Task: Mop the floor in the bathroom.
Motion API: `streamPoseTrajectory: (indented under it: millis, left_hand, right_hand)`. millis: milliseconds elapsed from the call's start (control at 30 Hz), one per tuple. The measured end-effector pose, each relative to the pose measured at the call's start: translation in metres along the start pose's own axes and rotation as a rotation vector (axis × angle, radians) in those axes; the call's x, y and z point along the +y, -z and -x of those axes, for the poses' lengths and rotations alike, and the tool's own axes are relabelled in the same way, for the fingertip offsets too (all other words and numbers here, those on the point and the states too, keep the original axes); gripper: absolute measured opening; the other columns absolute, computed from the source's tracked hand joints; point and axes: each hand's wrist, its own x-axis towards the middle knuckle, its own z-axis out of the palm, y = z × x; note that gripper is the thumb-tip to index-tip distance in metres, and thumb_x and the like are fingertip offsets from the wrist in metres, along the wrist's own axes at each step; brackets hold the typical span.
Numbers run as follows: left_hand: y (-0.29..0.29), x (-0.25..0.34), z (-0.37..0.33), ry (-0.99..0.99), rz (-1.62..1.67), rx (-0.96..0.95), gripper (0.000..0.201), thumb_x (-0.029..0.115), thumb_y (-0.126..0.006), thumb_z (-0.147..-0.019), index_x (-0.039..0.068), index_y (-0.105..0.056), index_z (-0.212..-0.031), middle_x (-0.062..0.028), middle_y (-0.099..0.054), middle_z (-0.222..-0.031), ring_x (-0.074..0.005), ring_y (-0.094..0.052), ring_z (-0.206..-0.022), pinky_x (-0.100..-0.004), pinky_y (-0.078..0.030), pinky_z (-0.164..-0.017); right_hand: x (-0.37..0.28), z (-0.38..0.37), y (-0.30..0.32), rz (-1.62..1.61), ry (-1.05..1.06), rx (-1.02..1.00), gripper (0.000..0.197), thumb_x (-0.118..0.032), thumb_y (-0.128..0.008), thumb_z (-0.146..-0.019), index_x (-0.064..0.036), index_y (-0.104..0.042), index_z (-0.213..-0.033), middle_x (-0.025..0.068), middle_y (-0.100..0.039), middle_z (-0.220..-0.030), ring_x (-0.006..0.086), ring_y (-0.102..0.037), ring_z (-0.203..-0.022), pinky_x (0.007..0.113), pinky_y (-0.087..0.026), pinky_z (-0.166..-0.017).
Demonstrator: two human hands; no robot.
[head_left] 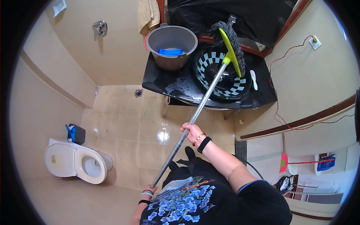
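Note:
With both hands I hold a mop (208, 90) by its long metal pole, which slants up and to the right. My right hand (192, 132) is closed round the middle of the pole. Lower down, my left hand (150, 190) grips near the pole's end, close to my body. The mop's yellow-green head (231, 52) with dark grey strands is raised over a black round washbasin (205, 84) with a checkered band inside. The strands reach up beside the tap (232, 19). Whether the head touches the basin I cannot tell.
The basin stands on a wet black counter (176, 88), with a grey bucket (171, 63) holding something blue and a white brush (254, 80). A toilet (80, 161) with raised lid and a small bin (77, 134) are left. A red cord (276, 88) hangs right. The tiled floor (125, 123) shines wet.

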Motion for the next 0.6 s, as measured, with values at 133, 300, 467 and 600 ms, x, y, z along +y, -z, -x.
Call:
streamPoseTrajectory:
  millis: [133, 300, 467, 600]
  left_hand:
    - [-0.032, -0.022, -0.03, 0.023, -0.158, -0.082, 0.044, 0.045, -0.059, -0.059, 0.006, -0.058, -0.079, -0.0149, -0.057, -0.079, -0.0278, -0.054, -0.076, -0.0341, -0.042, -0.067]
    - [-0.044, 0.002, -0.036, 0.154, -0.234, -0.17, 0.049, 0.048, -0.057, -0.059, 0.008, -0.056, -0.087, -0.012, -0.055, -0.09, -0.0255, -0.051, -0.086, -0.0336, -0.039, -0.075]
    - [-0.074, 0.005, -0.046, 0.177, -0.171, -0.162, 0.047, 0.048, -0.056, -0.061, 0.009, -0.056, -0.087, -0.0107, -0.055, -0.089, -0.0248, -0.051, -0.087, -0.0327, -0.039, -0.076]
    - [-0.088, 0.025, -0.05, 0.229, -0.178, -0.108, 0.043, 0.047, -0.057, -0.061, 0.011, -0.056, -0.084, -0.0089, -0.055, -0.088, -0.0242, -0.05, -0.088, -0.0336, -0.039, -0.076]
  right_hand:
    - [0.006, -0.01, 0.009, 0.067, -0.036, 0.049, 0.011, 0.0, -0.049, -0.069, -0.0039, -0.042, -0.076, 0.0069, -0.048, -0.066, 0.0201, -0.051, -0.063, 0.032, -0.042, -0.058]
    - [0.01, -0.026, 0.029, 0.08, -0.031, 0.108, 0.012, 0.002, -0.05, -0.069, -0.0024, -0.042, -0.076, 0.0079, -0.046, -0.07, 0.0209, -0.05, -0.067, 0.03, -0.044, -0.063]
    - [0.015, -0.037, 0.044, 0.093, -0.02, 0.079, 0.014, 0.001, -0.051, -0.068, -0.0021, -0.041, -0.078, 0.0083, -0.047, -0.068, 0.0205, -0.05, -0.064, 0.029, -0.042, -0.06]
    - [0.012, -0.044, 0.058, 0.116, -0.045, 0.061, 0.015, 0.001, -0.052, -0.068, -0.0019, -0.042, -0.078, 0.0086, -0.048, -0.07, 0.0204, -0.051, -0.066, 0.029, -0.042, -0.063]
